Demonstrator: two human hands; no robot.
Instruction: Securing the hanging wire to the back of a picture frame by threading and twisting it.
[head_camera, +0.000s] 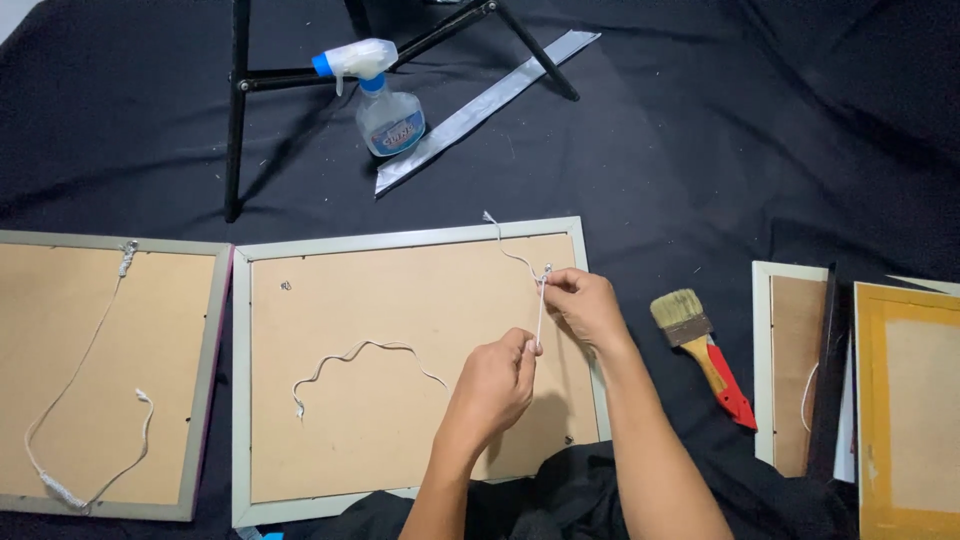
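A picture frame lies face down before me, its brown backing board up and its rim pale grey-green. A white string snakes across the board. My right hand pinches the string at a small fastener near the frame's upper right. My left hand grips the same string a little lower, so a short piece runs taut between the two hands. A loose end trails up past the top edge.
A second face-down frame with a looped string lies at the left. A spray bottle, a grey metal strip and black stand legs sit beyond. A red-handled paintbrush and more frames lie at the right.
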